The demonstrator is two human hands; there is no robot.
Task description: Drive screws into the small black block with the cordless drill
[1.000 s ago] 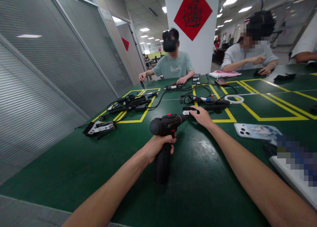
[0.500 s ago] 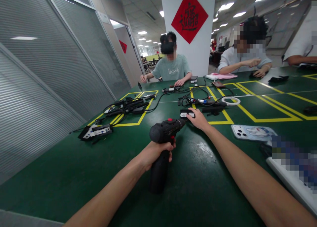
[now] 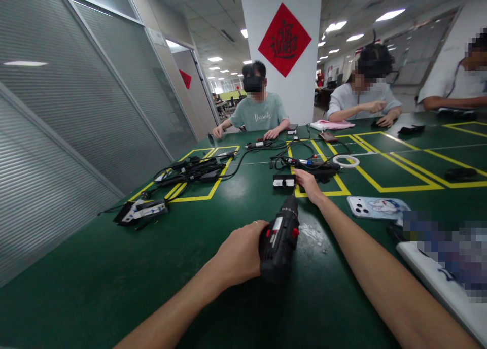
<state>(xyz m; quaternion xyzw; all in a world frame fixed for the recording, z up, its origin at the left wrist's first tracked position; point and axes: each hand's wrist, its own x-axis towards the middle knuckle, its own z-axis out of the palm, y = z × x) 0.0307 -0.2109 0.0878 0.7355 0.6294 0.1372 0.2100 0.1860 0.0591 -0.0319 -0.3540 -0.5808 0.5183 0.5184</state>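
Note:
My left hand (image 3: 243,250) is wrapped round a black cordless drill (image 3: 279,240) with red buttons. The drill lies tilted on its side, chuck pointing away from me and its thin bit reaching towards a small black-and-white part (image 3: 284,181). This part rests on the green table; whether the bit touches it, I cannot tell. Beside the part's right end is my right hand (image 3: 310,185), fingers stretched out to the left and fingertips close to its edge. The right thumb is hidden, and contact with the part is unclear.
Black cables and tools (image 3: 198,170) lie bundled at left, near another black-and-white piece (image 3: 142,211). More tools (image 3: 312,164) and a white ring (image 3: 346,161) lie behind my right hand. A phone (image 3: 376,207) is at right. Several people sit across the green table (image 3: 152,278).
The drill has turned from upright onto its side and shifted right, with my left hand round it. My right hand has moved off the small part's face to its right end.

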